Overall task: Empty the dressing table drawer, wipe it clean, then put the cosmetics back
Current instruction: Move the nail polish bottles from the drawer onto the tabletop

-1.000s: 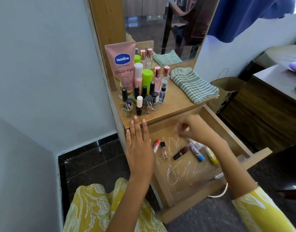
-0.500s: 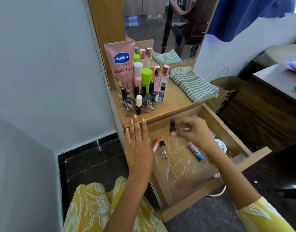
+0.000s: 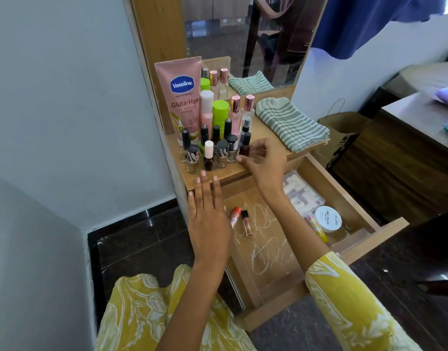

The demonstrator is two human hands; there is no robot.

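The open wooden drawer [image 3: 268,252] has white scribble marks on its bottom. In it lie two small lip gloss tubes [image 3: 240,219], a white round jar [image 3: 328,219], a clear plastic packet [image 3: 302,196] and a yellow-pink tube [image 3: 318,228]. My right hand [image 3: 264,163] reaches over the dressing table top [image 3: 259,134] and pinches a dark nail polish bottle [image 3: 245,148] standing beside the other bottles. My left hand [image 3: 207,216] lies flat with straight fingers on the drawer's left edge.
A pink Vaseline tube [image 3: 182,97], green and pink bottles and several nail polishes [image 3: 212,155] crowd the top's left half. A folded striped cloth [image 3: 291,122] lies on the right, with a mirror [image 3: 243,34] behind. A paper bag [image 3: 342,130] and dark furniture stand to the right.
My right hand picked a dark bottle out of the drawer and carried it up to the table top beside the nail polishes. My left hand stayed put.
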